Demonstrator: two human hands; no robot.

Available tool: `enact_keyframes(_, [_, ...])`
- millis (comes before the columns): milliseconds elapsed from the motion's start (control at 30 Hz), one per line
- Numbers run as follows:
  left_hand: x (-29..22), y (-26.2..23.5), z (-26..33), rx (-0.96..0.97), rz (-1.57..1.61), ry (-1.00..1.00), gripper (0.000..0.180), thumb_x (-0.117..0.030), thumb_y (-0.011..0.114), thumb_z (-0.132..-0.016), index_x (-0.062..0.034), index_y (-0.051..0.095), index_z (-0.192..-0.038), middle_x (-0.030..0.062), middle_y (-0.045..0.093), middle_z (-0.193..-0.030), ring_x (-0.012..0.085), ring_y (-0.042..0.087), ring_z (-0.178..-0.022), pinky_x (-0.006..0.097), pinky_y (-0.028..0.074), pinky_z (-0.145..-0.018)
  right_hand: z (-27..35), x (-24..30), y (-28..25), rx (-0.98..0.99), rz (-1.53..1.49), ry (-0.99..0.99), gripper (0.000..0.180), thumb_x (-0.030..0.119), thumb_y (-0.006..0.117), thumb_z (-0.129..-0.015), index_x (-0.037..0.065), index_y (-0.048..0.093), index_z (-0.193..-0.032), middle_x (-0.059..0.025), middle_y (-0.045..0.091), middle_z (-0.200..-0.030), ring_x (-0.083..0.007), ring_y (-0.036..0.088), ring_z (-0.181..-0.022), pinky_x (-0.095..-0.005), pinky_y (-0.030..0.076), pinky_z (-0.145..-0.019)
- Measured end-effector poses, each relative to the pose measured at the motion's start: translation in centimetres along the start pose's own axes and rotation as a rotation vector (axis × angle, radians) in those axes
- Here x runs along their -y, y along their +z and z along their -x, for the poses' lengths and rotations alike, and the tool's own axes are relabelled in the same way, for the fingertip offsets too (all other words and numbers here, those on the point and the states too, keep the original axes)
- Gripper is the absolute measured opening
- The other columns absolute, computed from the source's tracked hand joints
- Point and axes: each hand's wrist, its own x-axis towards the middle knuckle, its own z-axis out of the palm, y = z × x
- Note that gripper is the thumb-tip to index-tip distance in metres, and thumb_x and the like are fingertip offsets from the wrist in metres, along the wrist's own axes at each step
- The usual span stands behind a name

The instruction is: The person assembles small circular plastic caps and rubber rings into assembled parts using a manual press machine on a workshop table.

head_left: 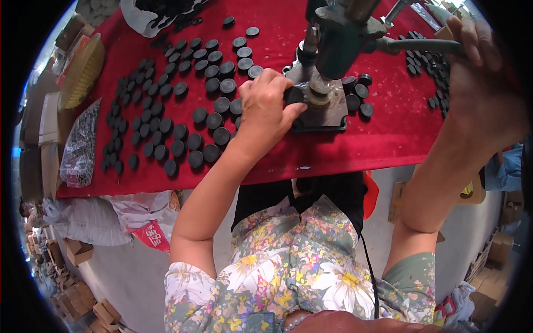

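Note:
My left hand (266,102) pinches a round black cap (294,95) between thumb and fingers, at the left side of a dark green hand press (337,55). The cap is beside the pale ring (318,99) under the press ram, above the metal base plate (335,115). At the upper right, my right hand (472,47) is closed round the end of the press lever (422,45), which sticks out almost level. Several black caps (360,94) lie just right of the press base.
Rows of black discs (194,141) cover the left of the red cloth (277,173), with more discs (427,61) at the far right. A clear bag of small parts (80,147) and a yellow basket (83,72) sit at the left edge. White sacks (94,222) lie below.

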Motion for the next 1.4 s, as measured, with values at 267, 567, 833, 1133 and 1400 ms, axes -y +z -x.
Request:
enact_keyframes(267, [0.0,3.0,-2.0,-0.009,0.132,-0.091,0.041,-0.016,0.087,-0.065,-0.002,0.069,-0.098,0.0077,0.06,-0.106,0.0273,0.057,-0.102,0.041,0.036,-0.091,-0.3,-0.6,5.7,-0.017,0.003,-0.027,0.044,0.058,0.044,-0.088,0.015,0.054,-0.086,-0.0027,0.043,-0.072,-0.0232,0.046,-0.081,-0.0484,0.031,-0.101])
enact_keyframes(567, [-0.8,4.5,-2.2,-0.003,0.329,-0.203,0.046,-0.019,0.09,-0.061,-0.0042,0.072,-0.101,0.0059,0.06,-0.113,0.0254,0.053,-0.111,0.042,0.036,-0.1,0.4,-0.3,7.4,-0.033,-0.016,-0.04,0.044,0.058,0.044,-0.088,0.015,0.054,-0.086,-0.0027,0.043,-0.072,-0.0227,0.045,-0.08,-0.0477,0.031,-0.099])
enact_keyframes(833, [0.0,4.5,-2.8,0.115,0.408,-0.253,0.049,-0.017,0.089,-0.062,-0.0043,0.071,-0.106,0.0065,0.059,-0.118,0.0262,0.053,-0.117,0.041,0.041,-0.101,0.7,-0.2,7.6,-0.03,-0.035,-0.056,0.044,0.057,0.044,-0.088,0.015,0.055,-0.085,-0.0027,0.042,-0.071,-0.0223,0.045,-0.079,-0.0471,0.032,-0.097])
enact_keyframes(1133, [-0.8,0.2,-1.3,-0.022,0.346,-0.177,0.054,-0.019,0.086,-0.063,-0.0041,0.067,-0.111,0.01,0.061,-0.115,0.0288,0.057,-0.111,0.042,0.045,-0.097,1.7,0.9,11.6,-0.017,-0.064,-0.073,0.044,0.057,0.044,-0.088,0.015,0.055,-0.085,-0.0027,0.042,-0.071,-0.0219,0.044,-0.078,-0.0465,0.033,-0.096])
enact_keyframes(1400, [2.0,-6.3,4.8,0.058,-0.047,-0.16,0.04,-0.016,0.085,-0.064,-0.0048,0.069,-0.099,0.0059,0.062,-0.106,0.0263,0.056,-0.1,0.042,0.035,-0.095,11.5,-1.7,23.4,-0.24,0.204,-0.161,0.038,0.052,0.046,-0.096,0.015,0.053,-0.09,-0.0039,0.053,-0.074,-0.0264,0.054,-0.089,-0.0501,0.035,-0.098])
